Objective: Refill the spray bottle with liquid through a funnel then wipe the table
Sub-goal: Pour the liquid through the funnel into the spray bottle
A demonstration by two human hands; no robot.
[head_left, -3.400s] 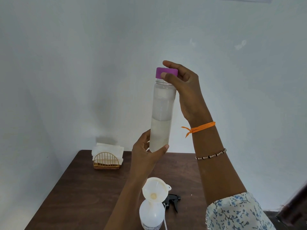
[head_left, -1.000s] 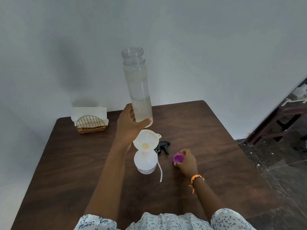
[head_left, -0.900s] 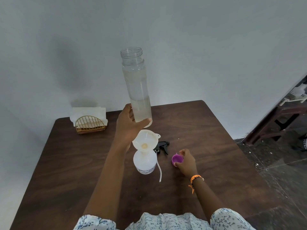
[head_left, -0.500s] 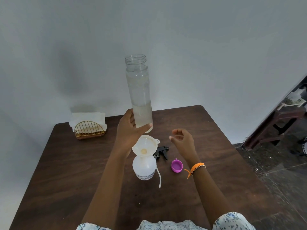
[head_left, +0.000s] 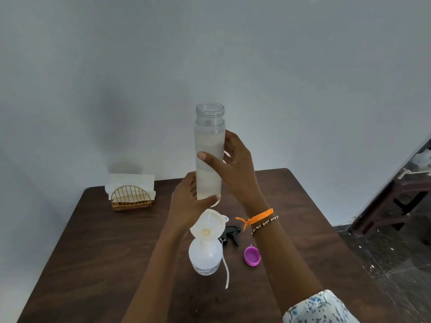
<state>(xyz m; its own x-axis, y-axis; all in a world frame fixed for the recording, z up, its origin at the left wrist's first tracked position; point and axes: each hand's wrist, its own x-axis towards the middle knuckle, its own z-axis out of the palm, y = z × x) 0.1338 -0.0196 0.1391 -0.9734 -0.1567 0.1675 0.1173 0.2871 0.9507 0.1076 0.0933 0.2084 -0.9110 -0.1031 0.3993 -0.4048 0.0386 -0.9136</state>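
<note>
Far left on my worktop (head_left: 98, 271) I see one gold wire napkin holder (head_left: 131, 198) with white napkins, standing near the back edge by the wall, well apart from everything else. The whole left half of the dark wooden surface around it is bare, so there is open room on that side and along the front edge.

My left hand (head_left: 190, 207) reaches up from the bottom of the frame, forearm angled toward the middle, its grip closed around the base of the one tall clear bottle (head_left: 209, 145), thumb across the front. The bottle is upright, held in the air above the worktop, uncapped, with cloudy liquid in its lower part. Directly below my left hand stands the one white spray bottle (head_left: 205, 256), with one white funnel (head_left: 207, 226) seated in its neck and tilted slightly toward me.

My right hand (head_left: 235, 166) comes in from the lower right, wrist bent, its grip wrapped around the bottle's middle, thumb on the front, fingers behind. On that wrist I count two bands: one orange string, one beaded.

Just right of the spray bottle lies one black trigger head (head_left: 229, 233) with its white dip tube trailing toward me, then one purple cap (head_left: 252, 255) lying open side up. Beyond it the right half of the worktop is bare up to its edge
</note>
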